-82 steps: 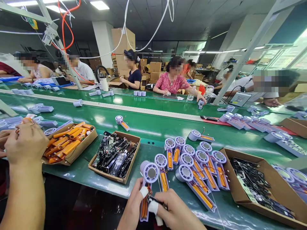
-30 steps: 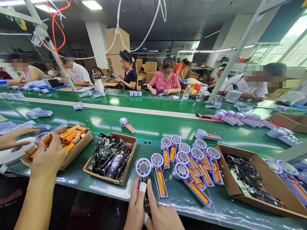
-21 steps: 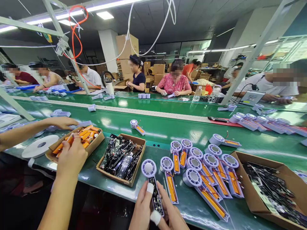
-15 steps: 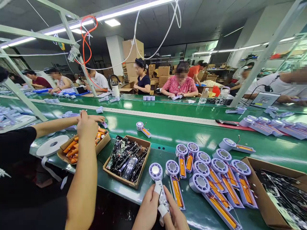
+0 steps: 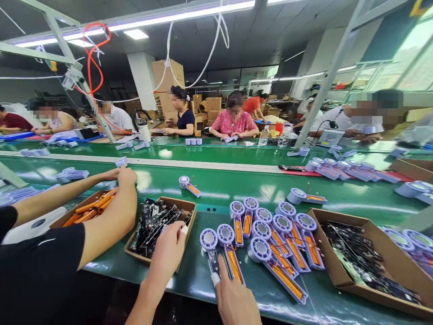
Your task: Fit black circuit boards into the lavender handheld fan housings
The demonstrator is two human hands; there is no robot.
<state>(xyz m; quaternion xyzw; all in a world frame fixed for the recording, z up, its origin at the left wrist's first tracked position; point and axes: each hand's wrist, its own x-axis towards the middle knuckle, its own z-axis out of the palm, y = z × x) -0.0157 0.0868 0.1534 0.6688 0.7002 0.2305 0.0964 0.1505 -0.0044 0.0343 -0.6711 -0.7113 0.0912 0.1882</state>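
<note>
My right hand (image 5: 235,295) grips the handle of a lilac handheld fan (image 5: 209,239). Its thumb wears a white finger cover and its index finger lies along the handle's side. A black circuit board (image 5: 214,261) shows in that handle, and the round head points away from me. Over the right side of a cardboard box of circuit boards (image 5: 194,212) is my left hand (image 5: 167,253), its fingers bent together with a white cover at one tip. Whatever they pinch is hidden. Right beside my fan lies another fan (image 5: 225,234) with an orange battery in its handle.
Several fan bodies (image 5: 282,223) crowd the bench on the right, before a second box of boards (image 5: 338,275). At left, a co-worker's arms (image 5: 111,212) reach over a box of orange batteries (image 5: 98,205). One fan (image 5: 189,185) lies on the green belt (image 5: 237,180).
My left hand has left the fan and moved left to the board box. My right hand stays on the fan. The view has turned right, and the co-worker's arms have shifted.
</note>
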